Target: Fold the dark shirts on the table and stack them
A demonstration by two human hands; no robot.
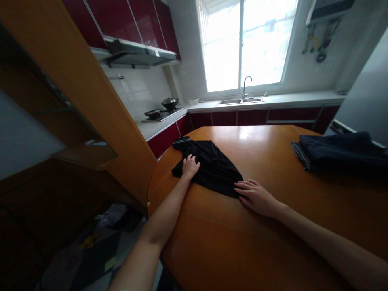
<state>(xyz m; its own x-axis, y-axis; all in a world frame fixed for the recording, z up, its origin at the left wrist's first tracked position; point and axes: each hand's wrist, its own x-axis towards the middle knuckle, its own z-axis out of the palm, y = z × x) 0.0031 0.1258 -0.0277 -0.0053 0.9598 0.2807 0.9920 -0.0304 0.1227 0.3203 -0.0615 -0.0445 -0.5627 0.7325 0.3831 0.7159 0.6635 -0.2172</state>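
A black garment, its kind not certain though a band with pale stripes shows at its far left end, lies partly folded on the wooden table. My left hand rests on the garment's left part, fingers spread over the cloth. At the garment's right lower corner lies my right hand, palm down, its fingers stretched out and touching the edge of the cloth. Neither hand grips the fabric.
Dark blue folded clothes lie at the table's right side. Beyond the table are a counter with a sink and a stove with pans. A wooden cabinet frame stands close on the left.
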